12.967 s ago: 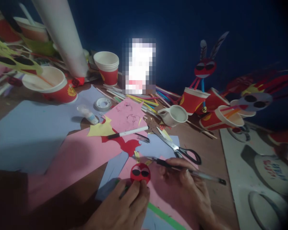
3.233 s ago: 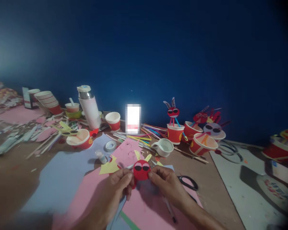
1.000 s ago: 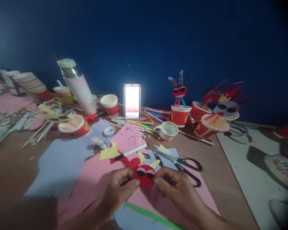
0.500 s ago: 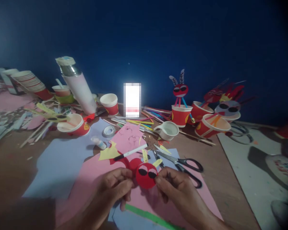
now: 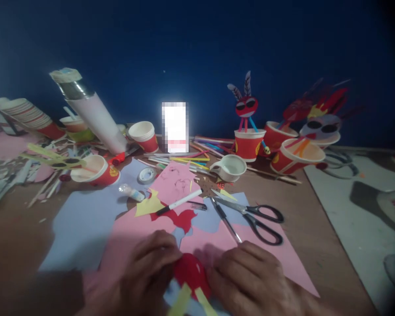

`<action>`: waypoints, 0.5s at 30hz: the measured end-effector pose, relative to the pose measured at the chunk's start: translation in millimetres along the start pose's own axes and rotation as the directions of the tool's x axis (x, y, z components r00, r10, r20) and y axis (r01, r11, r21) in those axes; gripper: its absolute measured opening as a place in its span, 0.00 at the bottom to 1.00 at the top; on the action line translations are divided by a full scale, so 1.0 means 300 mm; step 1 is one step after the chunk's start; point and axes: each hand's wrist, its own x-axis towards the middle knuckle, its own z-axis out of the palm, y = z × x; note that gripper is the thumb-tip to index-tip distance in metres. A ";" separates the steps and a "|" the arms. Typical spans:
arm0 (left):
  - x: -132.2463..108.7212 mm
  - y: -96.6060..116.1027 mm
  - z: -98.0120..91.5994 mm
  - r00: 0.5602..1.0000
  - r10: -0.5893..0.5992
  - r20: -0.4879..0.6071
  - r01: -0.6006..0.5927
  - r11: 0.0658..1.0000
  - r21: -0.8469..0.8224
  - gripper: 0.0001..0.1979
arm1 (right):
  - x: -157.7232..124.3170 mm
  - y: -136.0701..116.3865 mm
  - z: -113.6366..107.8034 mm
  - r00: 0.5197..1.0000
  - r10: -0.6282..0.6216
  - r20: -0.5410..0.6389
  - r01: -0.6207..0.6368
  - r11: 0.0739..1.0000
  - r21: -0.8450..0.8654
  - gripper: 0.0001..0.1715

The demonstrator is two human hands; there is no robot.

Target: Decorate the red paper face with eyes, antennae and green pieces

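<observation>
A round red paper cutout [image 5: 191, 275] with two yellow paper strips [image 5: 181, 299] is low in the head view, the strips pointing down toward me. Its eyes do not show on the side I see. My left hand [image 5: 149, 267] pinches the left edge, and my right hand [image 5: 246, 276] is closed at the right edge. Beneath them lie pink paper [image 5: 118, 245] and pale blue paper. Just beyond my hands are red paper scraps [image 5: 181, 219], a pen [image 5: 227, 220], a black-and-white marker [image 5: 181, 202] and black-handled scissors [image 5: 266, 224].
Toward the back stand a tilted white flask [image 5: 95, 118], red paper cups [image 5: 145, 136], a small white cup [image 5: 233, 169] and a red paper figure in a cup [image 5: 250, 145]. Tape [image 5: 146, 175], a small bottle [image 5: 131, 192] and coloured sticks [image 5: 187, 162] lie between. Bright blurred rectangle [image 5: 175, 127] at back.
The red cutout has turned over, so its eyes no longer show and its strips point toward me. Both hands have moved lower and nearer. The pen is now uncovered.
</observation>
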 end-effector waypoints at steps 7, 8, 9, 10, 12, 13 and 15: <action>0.026 0.041 -0.068 0.954 0.269 0.134 -0.294 0.924 0.243 0.10 | -0.050 -0.036 0.007 0.982 0.166 -0.089 -0.159 0.984 0.077 0.18; 0.024 0.040 -0.061 0.958 0.256 0.133 -0.281 0.932 0.229 0.10 | -0.043 -0.034 0.005 0.987 0.143 -0.077 -0.134 0.984 0.116 0.18; 0.020 0.037 -0.052 0.965 0.229 0.126 -0.251 0.947 0.199 0.10 | -0.032 -0.029 0.004 0.995 0.088 -0.054 -0.077 0.982 0.171 0.16; 0.013 0.034 -0.040 0.977 0.180 0.111 -0.196 0.969 0.149 0.11 | -0.019 -0.024 0.003 0.995 0.090 -0.031 -0.081 0.970 0.230 0.14; -0.001 0.024 -0.010 0.996 -0.045 0.081 0.046 0.999 -0.014 0.09 | 0.011 -0.014 0.007 0.947 0.318 0.056 -0.313 0.863 0.396 0.06; -0.008 0.019 0.005 0.971 -0.216 0.102 0.228 0.965 -0.126 0.07 | 0.025 -0.011 0.012 0.861 0.488 0.145 -0.492 0.726 0.480 0.07; -0.016 0.009 0.033 0.813 -0.533 0.232 0.582 0.742 -0.334 0.06 | 0.045 -0.007 0.026 0.630 0.687 0.362 -0.724 0.350 0.595 0.13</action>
